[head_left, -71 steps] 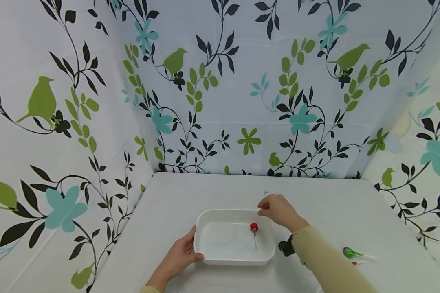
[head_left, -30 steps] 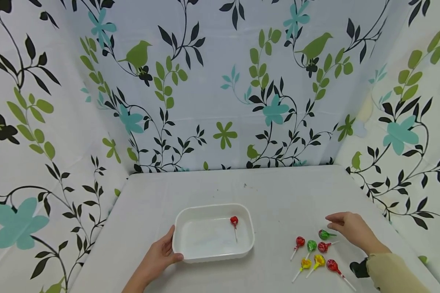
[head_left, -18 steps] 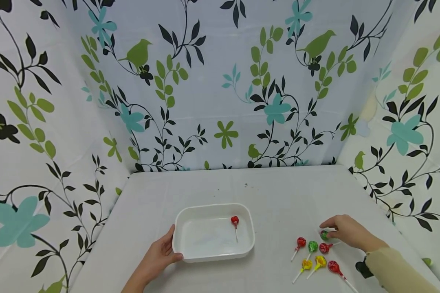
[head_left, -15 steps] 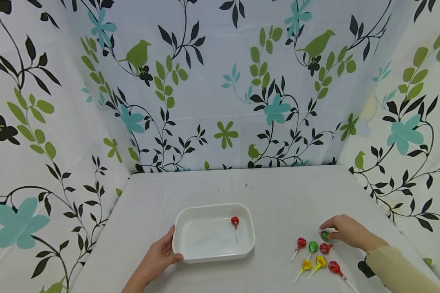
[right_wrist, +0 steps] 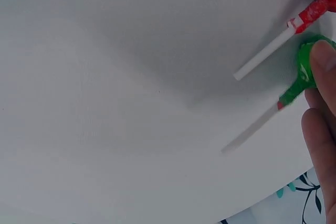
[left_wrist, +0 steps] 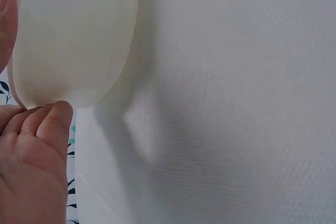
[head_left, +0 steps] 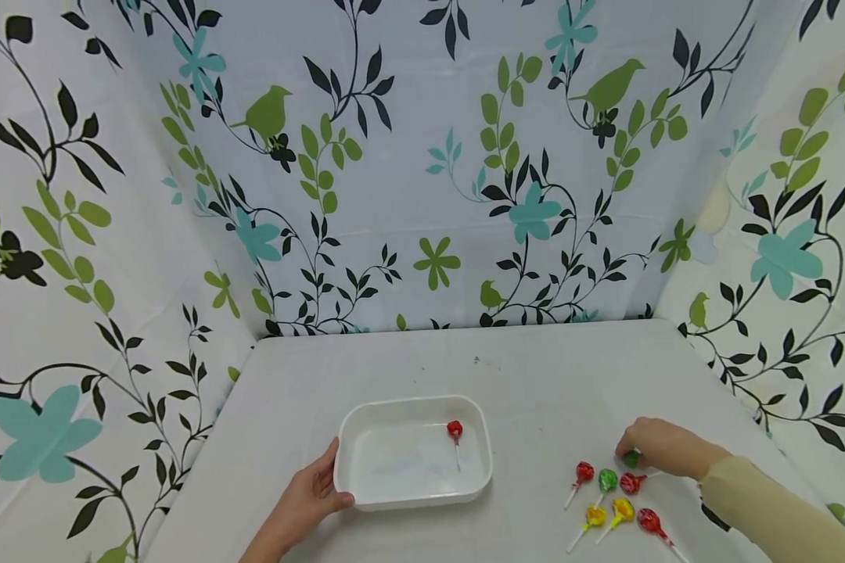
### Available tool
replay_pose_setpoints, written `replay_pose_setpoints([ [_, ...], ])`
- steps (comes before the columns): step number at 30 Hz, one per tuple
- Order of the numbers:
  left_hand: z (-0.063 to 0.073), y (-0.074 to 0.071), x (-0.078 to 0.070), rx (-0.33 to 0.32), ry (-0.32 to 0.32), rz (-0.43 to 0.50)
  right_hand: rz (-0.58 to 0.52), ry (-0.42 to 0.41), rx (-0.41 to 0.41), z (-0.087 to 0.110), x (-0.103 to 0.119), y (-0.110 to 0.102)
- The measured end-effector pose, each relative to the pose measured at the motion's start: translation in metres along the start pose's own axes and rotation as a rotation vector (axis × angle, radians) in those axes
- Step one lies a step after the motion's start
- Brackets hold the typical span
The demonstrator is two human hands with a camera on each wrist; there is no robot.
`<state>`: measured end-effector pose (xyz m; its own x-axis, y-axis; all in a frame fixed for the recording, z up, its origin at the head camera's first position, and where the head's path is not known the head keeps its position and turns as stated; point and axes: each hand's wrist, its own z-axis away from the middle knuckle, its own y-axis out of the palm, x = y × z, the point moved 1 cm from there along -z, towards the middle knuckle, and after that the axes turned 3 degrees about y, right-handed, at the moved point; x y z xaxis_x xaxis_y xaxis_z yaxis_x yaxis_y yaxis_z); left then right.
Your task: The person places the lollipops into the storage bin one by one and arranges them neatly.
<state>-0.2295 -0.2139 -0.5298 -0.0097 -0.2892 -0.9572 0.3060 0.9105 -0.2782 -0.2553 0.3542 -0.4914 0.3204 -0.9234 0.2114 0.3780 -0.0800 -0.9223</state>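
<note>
My left hand [head_left: 305,500] grips the left end of a white rectangular tray [head_left: 394,500]. In the left wrist view, the thumb [left_wrist: 6,30] and the fingers [left_wrist: 50,121] lie on either side of the tray's corner. One red lollipop [head_left: 454,429] lies inside the tray, toward its right end. Over on the right, my right hand [head_left: 665,447] pinches the wrapped head of a green lollipop [right_wrist: 304,72] between thumb and fingers; its white stick points away from the hand. Beside it lies a dark red lollipop [head_left: 631,483].
Several more lollipops lie on the white table [head_left: 310,375] in front of the right hand: a red one [head_left: 584,472], a green one [head_left: 608,480], yellow ones [head_left: 623,511] and a larger red one [head_left: 650,521]. A patterned curtain [head_left: 394,156] encloses the table's back and sides.
My right hand has moved from above the tray's right end to the lollipops on the right, and its fingers have closed on a green one. The left hand stays on the tray.
</note>
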Motion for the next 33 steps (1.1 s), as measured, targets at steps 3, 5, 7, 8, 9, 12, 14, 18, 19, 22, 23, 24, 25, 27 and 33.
replay_pose_setpoints([
  [3,-0.001,0.0,-0.001,0.0,0.008,-0.006,-0.019,0.011,-0.013,-0.001,-0.004,0.004],
  [5,-0.001,0.0,-0.001,0.0,0.013,-0.01,-0.033,0.024,-0.018,0.0,-0.006,0.005],
  [7,-0.001,0.001,-0.001,-0.004,0.015,-0.012,-0.047,0.032,-0.025,-0.001,-0.008,0.007],
  [8,-0.001,0.001,-0.001,-0.006,0.016,-0.013,-0.054,0.032,-0.028,-0.001,-0.01,0.007],
  [9,-0.001,0.001,-0.001,-0.01,0.016,-0.015,-0.06,0.038,-0.03,-0.001,-0.01,0.008],
  [12,-0.001,0.001,-0.001,-0.014,0.012,-0.011,-0.067,0.02,-0.04,0.0,-0.012,0.009],
  [14,0.0,0.0,-0.001,-0.013,0.01,-0.015,-0.075,0.027,-0.041,0.0,-0.013,0.009],
  [18,0.001,-0.001,-0.001,-0.005,0.015,-0.022,-0.122,0.034,-0.053,0.003,-0.011,0.006],
  [19,0.001,-0.001,-0.001,-0.004,0.018,-0.024,-0.144,0.037,-0.063,0.004,-0.01,0.004],
  [22,0.002,-0.001,-0.001,-0.005,0.021,-0.023,-0.241,0.054,-0.104,0.008,-0.008,-0.005],
  [23,0.001,-0.001,-0.001,-0.007,0.018,-0.023,-0.268,0.054,-0.123,0.009,-0.006,-0.009],
  [24,0.001,-0.001,-0.001,-0.008,0.019,-0.025,-0.295,0.051,-0.145,0.01,-0.005,-0.012],
  [25,0.001,-0.001,-0.001,-0.008,0.02,-0.025,-0.328,0.05,-0.168,0.011,-0.004,-0.016],
  [27,0.001,-0.002,0.0,-0.011,0.02,-0.027,-0.39,0.044,-0.208,0.012,0.0,-0.022],
  [33,0.0,-0.002,0.003,0.004,0.029,-0.016,-0.591,0.076,-0.298,0.01,0.014,-0.029],
])
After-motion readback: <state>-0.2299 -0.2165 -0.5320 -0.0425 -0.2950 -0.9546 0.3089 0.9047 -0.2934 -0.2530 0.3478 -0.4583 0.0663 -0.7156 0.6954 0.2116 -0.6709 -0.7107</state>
